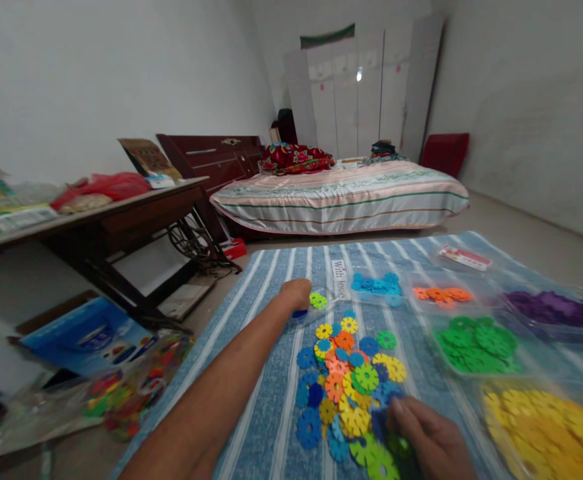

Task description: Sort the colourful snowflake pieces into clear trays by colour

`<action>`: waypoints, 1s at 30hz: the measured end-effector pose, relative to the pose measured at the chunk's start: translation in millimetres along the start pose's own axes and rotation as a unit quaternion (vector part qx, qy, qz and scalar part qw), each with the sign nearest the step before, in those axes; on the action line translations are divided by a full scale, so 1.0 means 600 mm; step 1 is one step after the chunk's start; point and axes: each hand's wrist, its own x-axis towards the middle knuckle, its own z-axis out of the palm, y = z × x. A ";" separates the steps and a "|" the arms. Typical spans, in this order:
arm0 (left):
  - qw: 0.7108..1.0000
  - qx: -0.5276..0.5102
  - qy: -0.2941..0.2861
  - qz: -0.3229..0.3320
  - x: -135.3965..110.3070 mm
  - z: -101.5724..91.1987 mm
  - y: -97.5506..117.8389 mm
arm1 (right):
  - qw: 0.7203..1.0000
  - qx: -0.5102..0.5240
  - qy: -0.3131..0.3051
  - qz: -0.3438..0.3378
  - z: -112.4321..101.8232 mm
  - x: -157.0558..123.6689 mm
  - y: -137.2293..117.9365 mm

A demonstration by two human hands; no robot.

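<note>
A mixed pile of notched plastic discs [344, 387] in yellow, orange, blue and green lies on the striped cloth [266, 400]. My right hand [431, 433] is at the pile's lower right edge, fingers curled in and slightly blurred. Dark blue and dark green discs show beside its fingertips, but what it pinches is hidden. My left hand [296, 293] reaches forward to a clear container [328, 308], its fingers turned away from view. Near that hand are a lime green disc [318, 300] and a dark blue disc [300, 313].
Clear boxes hold sorted discs: light blue [377, 285], orange [442, 295], purple [556, 310], green [478, 345] and yellow [551, 430]. A lid with a white label [465, 257] lies at the back. Left stands a sewing-machine table [121, 207]; a bed [341, 200] is behind.
</note>
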 end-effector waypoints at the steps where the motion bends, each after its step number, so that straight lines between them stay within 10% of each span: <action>1: 1.000 0.002 0.000 0.000 0.001 0.001 0.004 | 1.000 0.006 0.017 -0.006 0.003 -0.002 -0.001; 18: 0.994 -0.042 0.097 0.018 -0.018 -0.003 0.035 | 1.000 -0.019 0.019 -0.012 -0.003 -0.007 -0.006; 24: 0.971 -0.124 0.174 0.106 -0.132 -0.003 0.056 | 0.999 0.000 0.045 -0.016 -0.002 -0.006 -0.032; 30: 0.961 -0.171 0.049 0.213 -0.281 0.058 0.120 | 0.995 0.048 0.082 -0.015 -0.007 -0.002 -0.041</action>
